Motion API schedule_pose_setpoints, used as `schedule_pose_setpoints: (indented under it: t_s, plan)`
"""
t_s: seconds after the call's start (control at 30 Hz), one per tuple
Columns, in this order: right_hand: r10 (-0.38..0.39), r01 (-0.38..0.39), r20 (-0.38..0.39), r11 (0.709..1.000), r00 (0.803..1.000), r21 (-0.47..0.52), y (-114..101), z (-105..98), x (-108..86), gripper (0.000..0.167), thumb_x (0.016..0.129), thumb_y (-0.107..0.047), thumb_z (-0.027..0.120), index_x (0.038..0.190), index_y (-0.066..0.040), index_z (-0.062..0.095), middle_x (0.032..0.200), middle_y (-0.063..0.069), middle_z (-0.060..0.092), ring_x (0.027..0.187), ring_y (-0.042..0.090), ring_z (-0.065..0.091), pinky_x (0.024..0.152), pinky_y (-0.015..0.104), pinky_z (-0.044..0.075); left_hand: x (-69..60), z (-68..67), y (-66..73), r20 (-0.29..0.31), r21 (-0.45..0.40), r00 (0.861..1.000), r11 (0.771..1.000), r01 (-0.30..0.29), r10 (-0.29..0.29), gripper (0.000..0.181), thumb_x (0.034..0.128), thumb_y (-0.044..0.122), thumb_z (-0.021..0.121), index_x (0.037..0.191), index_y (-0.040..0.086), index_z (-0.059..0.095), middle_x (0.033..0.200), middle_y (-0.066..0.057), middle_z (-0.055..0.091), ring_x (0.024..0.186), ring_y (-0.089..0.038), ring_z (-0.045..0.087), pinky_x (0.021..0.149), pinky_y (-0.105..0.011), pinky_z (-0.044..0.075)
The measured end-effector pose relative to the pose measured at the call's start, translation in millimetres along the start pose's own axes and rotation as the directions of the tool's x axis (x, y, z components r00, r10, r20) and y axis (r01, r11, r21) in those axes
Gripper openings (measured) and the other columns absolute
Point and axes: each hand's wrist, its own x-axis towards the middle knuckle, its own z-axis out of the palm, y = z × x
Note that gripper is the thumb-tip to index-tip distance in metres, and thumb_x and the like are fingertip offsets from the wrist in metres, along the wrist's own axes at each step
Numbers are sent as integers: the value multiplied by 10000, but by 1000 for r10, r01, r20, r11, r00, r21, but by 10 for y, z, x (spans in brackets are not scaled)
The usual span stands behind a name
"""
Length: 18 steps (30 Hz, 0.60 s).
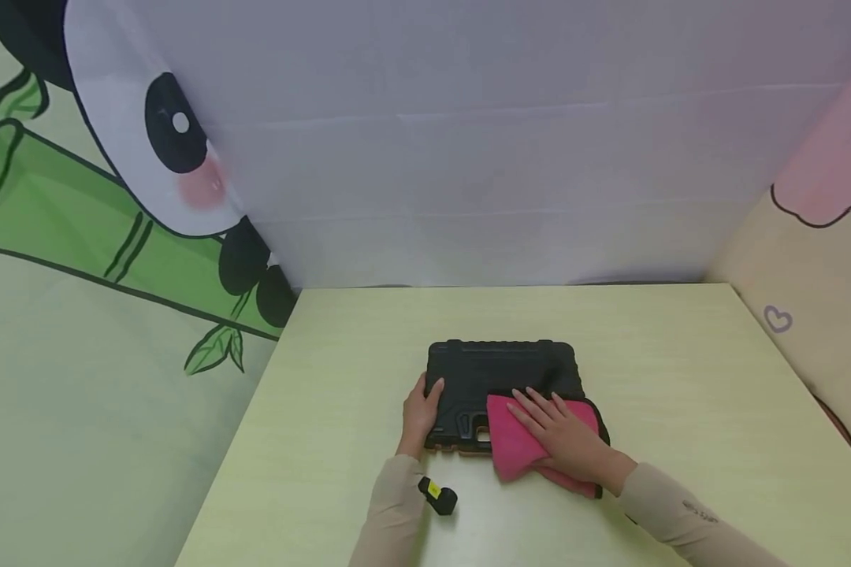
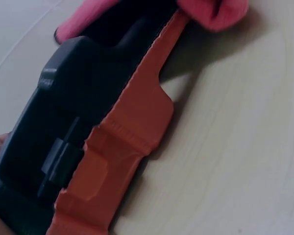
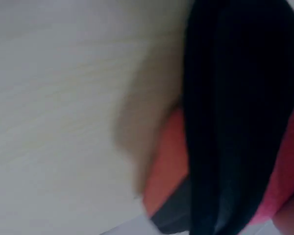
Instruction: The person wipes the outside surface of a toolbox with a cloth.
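Note:
A black case (image 1: 499, 366) with an orange lower half (image 2: 142, 98) lies flat on the light table. At its left side the left hand (image 1: 418, 413) grips the edge, thumb on top. The right hand (image 1: 570, 441) lies with spread, straight fingers on a pink cloth (image 1: 512, 441) over the case's front right part. The cloth has a black edge or underside (image 3: 240, 117) and hangs past the case's front. In the left wrist view, a latch (image 2: 63, 159) shows on the case's side. Under the cloth, the case's front right corner is mostly hidden.
The pale wooden table (image 1: 326, 378) reaches back to a whitish-grey backdrop (image 1: 468, 173). Printed cloth walls stand at the left and right. A small black device with a yellow label (image 1: 434, 489) is at the left wrist.

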Motion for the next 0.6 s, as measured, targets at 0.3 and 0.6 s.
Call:
schedule_pose_setpoints:
  t_s: [0.3,0.6]
  plan:
    - [-50,48,-53,998,997,-43,-460,91,471,853,785,-581,579,1440,-114,295,1501,122,260,1362,338,271,1039,557,303,-3,-4,-62,0,38,1000,999,3,-3,536,940,366,472,1342,13,443,1297,-241,514,1193,-404,487,971,-512,396]
    - [113,-116,-51,992,992,-43,-951,125,752,712,843,-449,601,1406,-83,364,1466,144,329,1325,371,332,1030,570,308,-4,-44,-60,18,48,1000,999,20,-20,515,945,362,471,1330,19,454,1298,-234,515,1201,-393,485,980,-509,393]
